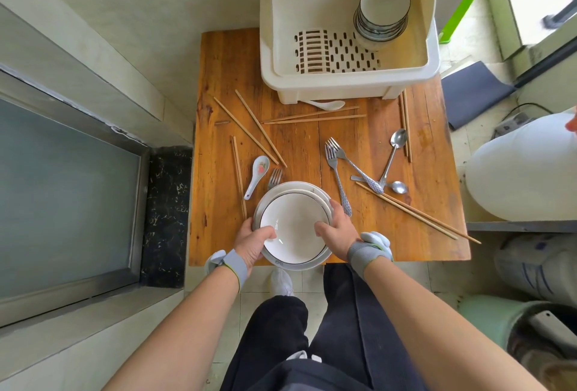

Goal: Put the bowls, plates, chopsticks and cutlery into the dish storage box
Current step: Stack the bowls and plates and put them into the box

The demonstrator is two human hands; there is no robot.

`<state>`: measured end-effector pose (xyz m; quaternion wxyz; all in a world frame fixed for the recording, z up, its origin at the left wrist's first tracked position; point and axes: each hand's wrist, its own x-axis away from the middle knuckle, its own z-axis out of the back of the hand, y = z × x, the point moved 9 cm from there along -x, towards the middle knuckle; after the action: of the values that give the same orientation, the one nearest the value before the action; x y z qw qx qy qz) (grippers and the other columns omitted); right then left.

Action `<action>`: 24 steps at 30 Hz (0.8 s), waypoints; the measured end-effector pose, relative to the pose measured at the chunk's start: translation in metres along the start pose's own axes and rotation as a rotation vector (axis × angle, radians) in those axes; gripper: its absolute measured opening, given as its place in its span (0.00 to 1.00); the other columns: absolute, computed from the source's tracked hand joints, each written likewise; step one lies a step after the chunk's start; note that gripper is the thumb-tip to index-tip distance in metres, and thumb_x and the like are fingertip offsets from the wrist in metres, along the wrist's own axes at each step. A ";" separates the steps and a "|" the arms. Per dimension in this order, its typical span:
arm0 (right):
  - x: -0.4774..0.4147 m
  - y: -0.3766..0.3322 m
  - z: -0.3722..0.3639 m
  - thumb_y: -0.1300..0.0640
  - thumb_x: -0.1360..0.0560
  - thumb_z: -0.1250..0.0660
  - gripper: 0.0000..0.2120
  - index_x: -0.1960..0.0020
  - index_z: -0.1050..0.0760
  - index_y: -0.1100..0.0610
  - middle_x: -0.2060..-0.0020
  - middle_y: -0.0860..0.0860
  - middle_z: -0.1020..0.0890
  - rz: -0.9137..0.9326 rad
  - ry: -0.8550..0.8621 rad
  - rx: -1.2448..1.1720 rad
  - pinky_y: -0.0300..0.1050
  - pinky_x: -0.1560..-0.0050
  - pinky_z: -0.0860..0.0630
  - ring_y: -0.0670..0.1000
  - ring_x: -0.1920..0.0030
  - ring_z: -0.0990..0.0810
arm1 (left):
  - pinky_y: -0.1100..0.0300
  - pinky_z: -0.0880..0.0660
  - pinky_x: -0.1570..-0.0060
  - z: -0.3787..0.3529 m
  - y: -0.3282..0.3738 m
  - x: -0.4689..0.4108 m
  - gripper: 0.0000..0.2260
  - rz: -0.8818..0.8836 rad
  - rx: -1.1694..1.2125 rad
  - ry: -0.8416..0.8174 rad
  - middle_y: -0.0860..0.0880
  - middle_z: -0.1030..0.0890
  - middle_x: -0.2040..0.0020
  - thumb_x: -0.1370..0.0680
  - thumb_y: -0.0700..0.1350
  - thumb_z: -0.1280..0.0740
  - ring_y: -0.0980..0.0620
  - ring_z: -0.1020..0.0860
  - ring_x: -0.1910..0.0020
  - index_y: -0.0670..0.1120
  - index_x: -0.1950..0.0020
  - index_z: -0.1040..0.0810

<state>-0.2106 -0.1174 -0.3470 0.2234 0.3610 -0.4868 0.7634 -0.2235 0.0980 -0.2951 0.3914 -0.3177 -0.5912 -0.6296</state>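
A stack of white plates (293, 219) with dark rims sits at the near edge of the wooden table (390, 234). My left hand (253, 242) grips the stack's left rim and my right hand (335, 228) grips its right rim. The cream dish storage box (349, 78) stands open at the table's far side, with a stack of bowls (382, 12) in its right corner. Several wooden chopsticks (259, 128) lie scattered on the table. Forks (335, 169), metal spoons (395, 150) and a ceramic spoon (257, 173) lie around the plates. Another white spoon (327, 105) rests by the box.
A wall and a glass panel (62, 197) bound the left side. A large white container (524, 172) stands right of the table, with a dark mat (474, 91) on the floor behind it. My legs and shoe (281, 281) are below the table's near edge.
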 end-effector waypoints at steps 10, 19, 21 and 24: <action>0.016 -0.018 0.003 0.43 0.42 0.30 0.46 0.27 0.45 0.38 0.38 0.53 0.28 0.012 -0.032 -0.068 0.62 0.37 0.27 0.56 0.39 0.27 | 0.53 0.23 0.51 -0.002 -0.006 -0.005 0.27 -0.011 0.062 -0.042 0.49 0.19 0.46 0.39 0.47 0.30 0.50 0.22 0.50 0.54 0.40 0.28; 0.059 -0.092 0.030 0.49 0.40 0.35 0.34 0.32 0.33 0.45 0.49 0.53 0.19 0.168 0.076 -0.127 0.53 0.50 0.20 0.56 0.49 0.20 | 0.58 0.24 0.63 0.004 0.046 0.019 0.23 -0.145 0.067 0.031 0.46 0.19 0.55 0.39 0.47 0.34 0.47 0.23 0.60 0.48 0.44 0.22; 0.079 -0.119 0.044 0.49 0.39 0.35 0.31 0.36 0.32 0.43 0.50 0.53 0.19 0.237 0.135 -0.128 0.56 0.49 0.19 0.57 0.50 0.20 | 0.59 0.26 0.64 0.005 0.075 0.041 0.21 -0.226 0.075 0.014 0.46 0.19 0.57 0.39 0.47 0.34 0.47 0.23 0.61 0.48 0.46 0.22; 0.095 -0.146 0.062 0.49 0.40 0.36 0.29 0.38 0.30 0.43 0.50 0.52 0.19 0.311 0.188 -0.147 0.53 0.53 0.20 0.57 0.49 0.21 | 0.56 0.27 0.62 0.003 0.108 0.053 0.18 -0.309 0.059 0.018 0.46 0.19 0.57 0.40 0.47 0.33 0.45 0.23 0.60 0.48 0.51 0.22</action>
<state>-0.1498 -0.1118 -0.1722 0.1727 0.1913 -0.5681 0.7816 -0.1562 0.0955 -0.1958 0.3044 -0.2057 -0.6479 -0.6673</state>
